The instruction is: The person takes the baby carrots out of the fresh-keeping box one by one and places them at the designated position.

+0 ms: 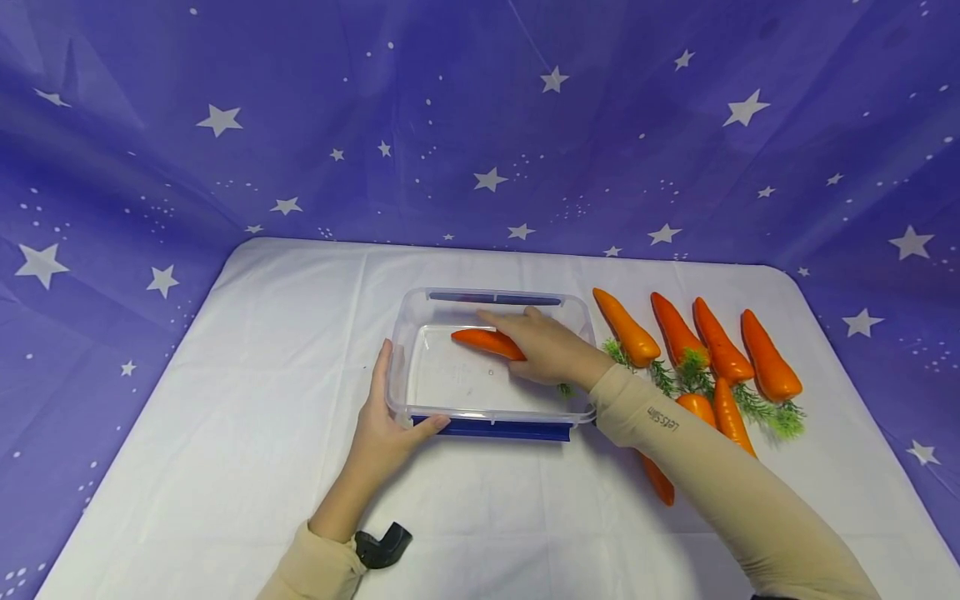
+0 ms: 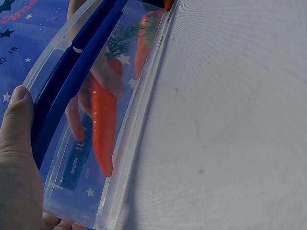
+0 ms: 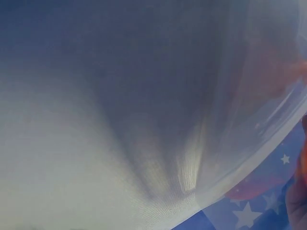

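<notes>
A clear plastic food container with blue side clips sits without a lid in the middle of the white table. My left hand grips its near left corner, thumb over the front rim and fingers along the left wall. Inside the container, my right hand holds an orange toy carrot from above, its tip pointing left. Through the clear wall in the left wrist view, fingers show around the carrot, with its green top above them. The right wrist view is mostly blurred container wall and cloth.
Several more carrots with green tops lie right of the container, some partly hidden under my right sleeve. A black wrist mount sticks out beside my left wrist. Behind the table hangs a purple star-patterned cloth.
</notes>
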Tool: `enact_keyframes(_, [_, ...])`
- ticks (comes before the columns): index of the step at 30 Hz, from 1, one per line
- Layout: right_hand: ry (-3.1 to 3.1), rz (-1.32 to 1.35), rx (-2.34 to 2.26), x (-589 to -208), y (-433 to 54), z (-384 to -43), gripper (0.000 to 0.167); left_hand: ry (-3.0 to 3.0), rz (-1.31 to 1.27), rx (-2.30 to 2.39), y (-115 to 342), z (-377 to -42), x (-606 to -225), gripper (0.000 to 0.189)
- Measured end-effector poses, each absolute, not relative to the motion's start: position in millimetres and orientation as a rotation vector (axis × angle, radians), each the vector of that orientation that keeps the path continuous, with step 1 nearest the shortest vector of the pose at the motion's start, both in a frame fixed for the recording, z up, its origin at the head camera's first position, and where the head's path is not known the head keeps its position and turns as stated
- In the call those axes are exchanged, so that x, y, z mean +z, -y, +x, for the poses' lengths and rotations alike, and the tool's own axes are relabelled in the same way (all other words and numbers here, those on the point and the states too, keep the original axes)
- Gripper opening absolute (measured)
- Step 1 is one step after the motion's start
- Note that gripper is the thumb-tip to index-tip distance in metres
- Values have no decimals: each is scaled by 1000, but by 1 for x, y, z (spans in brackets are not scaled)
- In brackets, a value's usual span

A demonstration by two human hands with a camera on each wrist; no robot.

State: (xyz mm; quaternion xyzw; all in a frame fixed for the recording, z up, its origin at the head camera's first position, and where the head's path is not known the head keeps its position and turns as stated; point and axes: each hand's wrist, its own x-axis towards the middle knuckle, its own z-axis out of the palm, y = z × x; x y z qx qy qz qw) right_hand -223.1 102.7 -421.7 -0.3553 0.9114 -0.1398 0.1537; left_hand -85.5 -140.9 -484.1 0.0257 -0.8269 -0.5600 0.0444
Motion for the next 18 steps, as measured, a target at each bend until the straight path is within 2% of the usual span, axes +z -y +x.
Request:
enact_keyframes(7, [-2646,-1025,-406,-419,-104,-223,90,2531,83,-1707,141,-86,-485,125])
enact_keyframes(18, [-2758,-1043,-432,-399,-109,-214,87,2533,75,-1706,141,-86,-485,124])
